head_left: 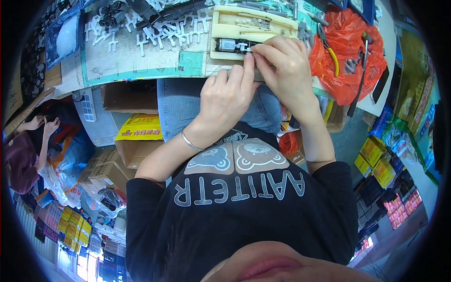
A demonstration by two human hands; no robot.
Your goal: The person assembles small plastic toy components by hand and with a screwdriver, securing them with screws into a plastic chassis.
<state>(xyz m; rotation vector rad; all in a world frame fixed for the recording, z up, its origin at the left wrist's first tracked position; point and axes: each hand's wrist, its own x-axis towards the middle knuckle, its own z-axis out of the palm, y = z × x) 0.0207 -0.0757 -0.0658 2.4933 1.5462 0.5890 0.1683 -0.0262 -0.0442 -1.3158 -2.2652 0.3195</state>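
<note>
We see both hands close together over the near edge of the table [136, 66], working at a small black part [229, 44]. That part lies in the near slot of a cream tray [230, 32], and it carries a silver cylinder on its left and a white piece [242, 46] toward its right end. The left hand [225, 94] reaches up with its forefinger stretched to the part's right end, the other fingers bent; we cannot tell whether it grips anything. The right hand [284, 61] comes in from the right, thumb and forefinger nearly meeting there, but we cannot make out what is between them.

To the left of the tray we find many white forked pieces [181, 36] strewn about, with a blue bin [52, 57] farther left. Right of the hands, we see pliers [335, 58] with yellow handles and a long dark tool [361, 77] on a red plastic bag [336, 87].
</note>
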